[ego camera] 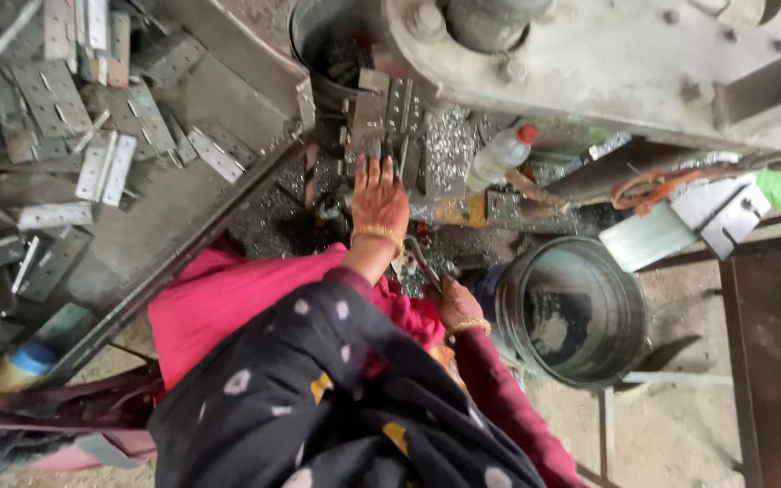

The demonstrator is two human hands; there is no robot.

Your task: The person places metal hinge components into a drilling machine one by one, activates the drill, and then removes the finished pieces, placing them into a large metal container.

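A feeding step at the press machine (589,54) appears to be in hand. The left hand (378,197) is laid flat, fingers spread, on perforated metal plates (389,117) just below the press; nothing is gripped. The right hand (456,305) is closed around a thin metal rod (423,262), below the press and beside a grey metal bucket (625,307). Careful alignment of a plate is probably called for next. A clear plastic bottle (499,155) with a red cap lies under the press; a blue-capped bottle (13,366) lies far left of it.
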